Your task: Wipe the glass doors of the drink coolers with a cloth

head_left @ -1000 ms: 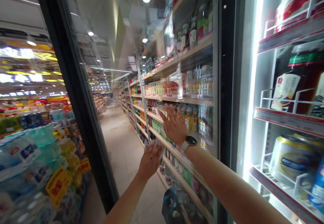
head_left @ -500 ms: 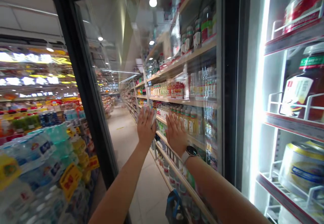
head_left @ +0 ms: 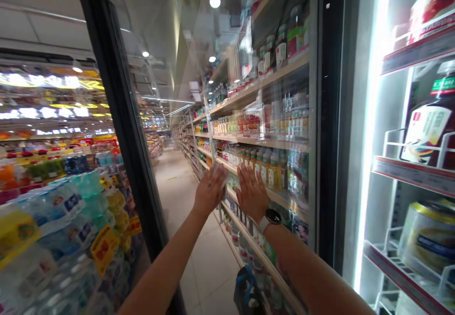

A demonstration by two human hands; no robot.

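Note:
A glass fridge door (head_left: pixel 159 30) in a black frame stands swung out in front of me. My left hand (head_left: pixel 210 189) is at the middle of the pane, slightly smeared by motion. A white cloth or tissue (head_left: pixel 223 175) shows under its fingers, pressed to the glass; its exact kind is unclear. Just to the right, my right hand (head_left: pixel 252 191) lies flat on the pane with fingers stretched and nothing in it. A watch (head_left: pixel 273 216) with a pale strap is on the right wrist. Shelves of juice bottles (head_left: pixel 266 168) appear in the glass behind both hands.
At right the lit fridge holds a dark bottle (head_left: pixel 428 125) and a pack of cans (head_left: pixel 426 239) on wire-fronted shelves. Stacked water packs (head_left: pixel 60 210) with a yellow price sign (head_left: pixel 104 248) stand at left. A dark bag-like thing (head_left: pixel 245 291) appears low down.
My left hand has slid a little down and to the right on the glass with the white cloth. My right hand sits slightly lower and further right. The view has shifted slightly.

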